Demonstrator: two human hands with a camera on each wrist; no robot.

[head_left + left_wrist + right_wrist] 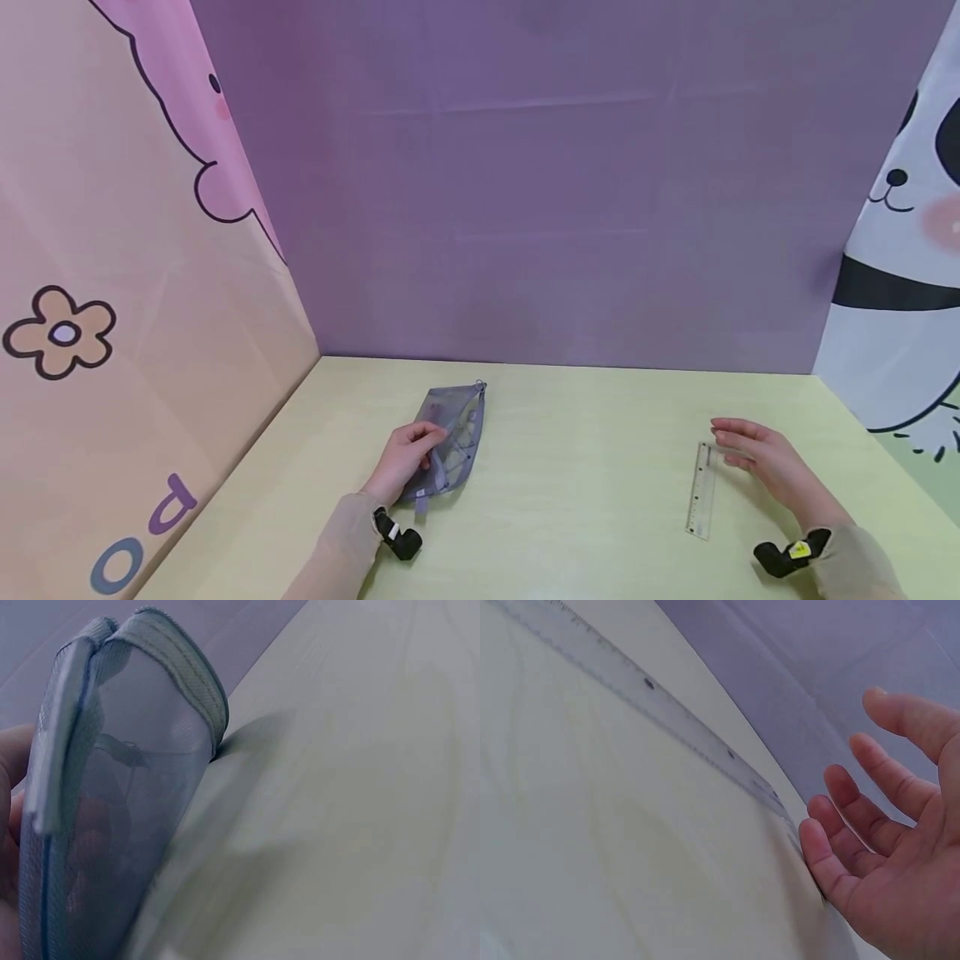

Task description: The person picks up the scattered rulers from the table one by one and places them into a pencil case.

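My left hand pinches a translucent grey-blue zip pouch by its side, on the left part of the table. In the left wrist view the mesh pouch gapes at its zipped edge, its see-through wall bowed outward, with fingers partly hidden behind it. A clear ruler lies flat on the table at the right. Beside its far end is my right hand, fingers loosely bent and holding nothing. The right wrist view shows the fingertips close by the end of the ruler.
The pale yellow table runs back to a purple cloth wall. A pink printed panel stands along the left side, and a panda-print panel along the right. Each wrist carries a small black camera.
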